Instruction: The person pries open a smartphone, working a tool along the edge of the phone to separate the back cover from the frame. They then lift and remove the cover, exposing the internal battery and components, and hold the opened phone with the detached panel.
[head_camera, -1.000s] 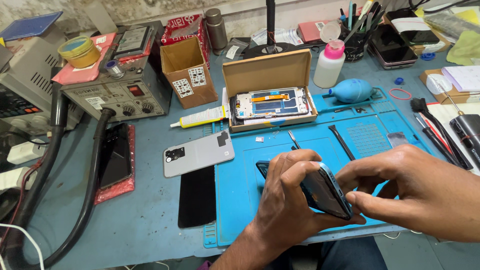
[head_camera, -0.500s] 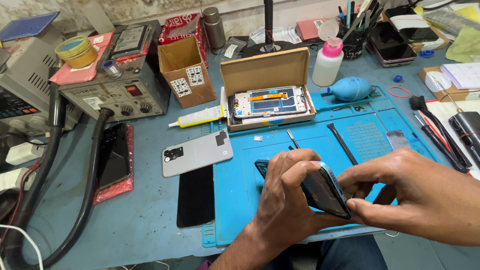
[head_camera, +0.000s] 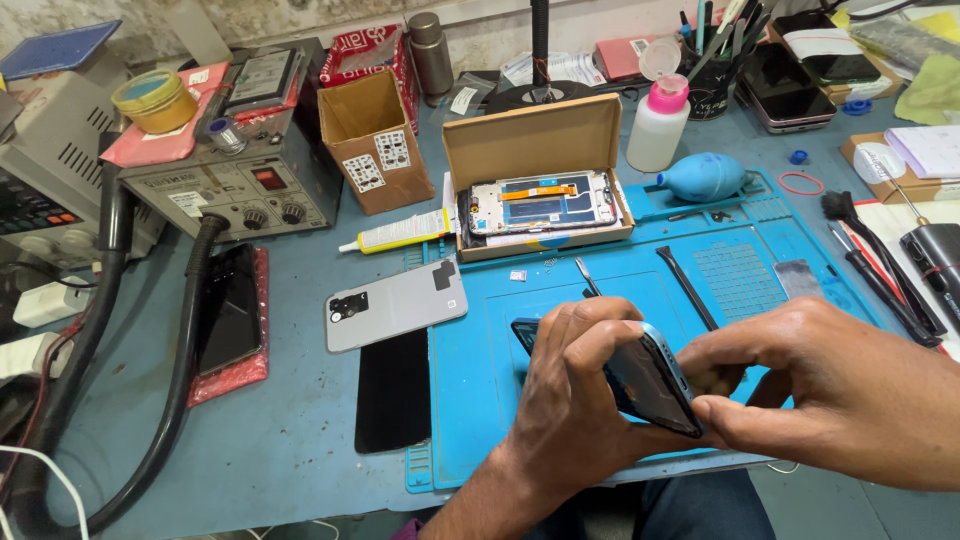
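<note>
Phone (head_camera: 640, 385) tilted above blue mat (head_camera: 470, 400), left hand (head_camera: 570, 400) and right hand (head_camera: 830, 400) fingers clamped on it

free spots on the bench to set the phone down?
Bare blue mat between the black panel and the left hand; bare tabletop below the silver back cover, right of the black hose. Crowded along the back, around the cardboard box, and at the right edge by the tools.

Work mat (head_camera: 740, 290) was bright blue. On it: brown cardboard box (head_camera: 535, 150), teal blower bulb (head_camera: 703, 176). Left of mat: silver-grey back cover (head_camera: 395, 305), black glass panel (head_camera: 393, 390).
</note>
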